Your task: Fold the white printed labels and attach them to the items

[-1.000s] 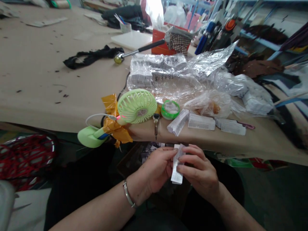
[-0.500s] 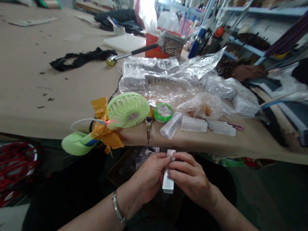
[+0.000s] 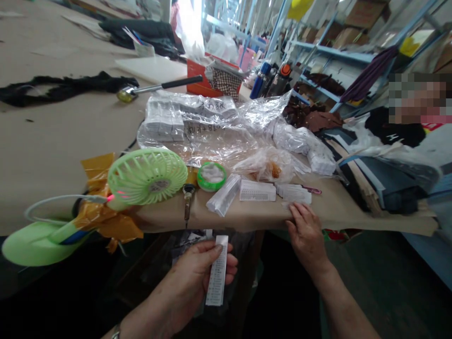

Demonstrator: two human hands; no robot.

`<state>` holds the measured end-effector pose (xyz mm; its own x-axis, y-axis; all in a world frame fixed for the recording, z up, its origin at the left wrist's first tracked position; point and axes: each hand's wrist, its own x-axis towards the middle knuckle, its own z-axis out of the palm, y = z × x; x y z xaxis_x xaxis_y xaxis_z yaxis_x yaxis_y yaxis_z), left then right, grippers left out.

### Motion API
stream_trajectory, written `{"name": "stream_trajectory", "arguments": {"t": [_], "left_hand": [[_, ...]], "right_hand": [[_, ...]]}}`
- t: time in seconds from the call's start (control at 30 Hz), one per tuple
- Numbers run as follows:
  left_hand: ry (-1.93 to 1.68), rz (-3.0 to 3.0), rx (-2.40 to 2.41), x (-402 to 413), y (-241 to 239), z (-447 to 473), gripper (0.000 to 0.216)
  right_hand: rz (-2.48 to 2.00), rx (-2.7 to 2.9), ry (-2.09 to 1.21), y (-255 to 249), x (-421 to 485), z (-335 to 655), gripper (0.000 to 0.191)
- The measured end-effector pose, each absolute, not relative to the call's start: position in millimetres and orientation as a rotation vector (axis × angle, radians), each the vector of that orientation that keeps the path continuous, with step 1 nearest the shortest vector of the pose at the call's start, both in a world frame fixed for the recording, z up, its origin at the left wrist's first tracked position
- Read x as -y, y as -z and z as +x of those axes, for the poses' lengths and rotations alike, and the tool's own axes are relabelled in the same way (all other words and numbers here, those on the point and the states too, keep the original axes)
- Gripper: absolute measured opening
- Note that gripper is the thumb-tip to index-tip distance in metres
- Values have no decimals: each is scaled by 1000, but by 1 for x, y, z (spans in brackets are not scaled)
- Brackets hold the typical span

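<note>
My left hand is closed around a narrow white stack of printed labels, held upright below the table edge. My right hand reaches to the table's front edge, fingers stretched flat, its fingertips touching a white label bundle. Two more label bundles lie beside it: one flat, one in clear wrap. A small green tub stands just behind them.
A green hand fan wrapped in orange tape lies at the table's front left. Clear plastic bags of labels cover the middle. A hammer-like tool, black cloth and a red box lie farther back. Another person sits at the far right.
My right hand let go of the label stack and moved up and right to the table edge. The left hand keeps the stack. The view has turned rightward.
</note>
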<state>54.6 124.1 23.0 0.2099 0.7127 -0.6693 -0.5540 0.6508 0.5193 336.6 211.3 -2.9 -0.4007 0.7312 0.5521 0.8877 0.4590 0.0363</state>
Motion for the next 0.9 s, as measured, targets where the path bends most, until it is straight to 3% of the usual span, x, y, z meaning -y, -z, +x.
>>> {"name": "stream_trajectory", "arguments": {"t": [0.2, 0.33, 0.43, 0.9], "left_hand": [[-872, 180, -1011, -124, -25, 56, 11], [-854, 185, -944, -123, -26, 55, 15], [-934, 182, -844, -122, -25, 53, 14], [-1103, -43, -787, -117, -13, 49, 4]], "right_hand": [[-1166, 1994, 129, -10, -202, 328, 12], [-919, 1841, -205, -19, -177, 273, 22], [-630, 2150, -399, -19, -157, 228, 23], [-447, 2455, -332, 2, -145, 205, 17]]}}
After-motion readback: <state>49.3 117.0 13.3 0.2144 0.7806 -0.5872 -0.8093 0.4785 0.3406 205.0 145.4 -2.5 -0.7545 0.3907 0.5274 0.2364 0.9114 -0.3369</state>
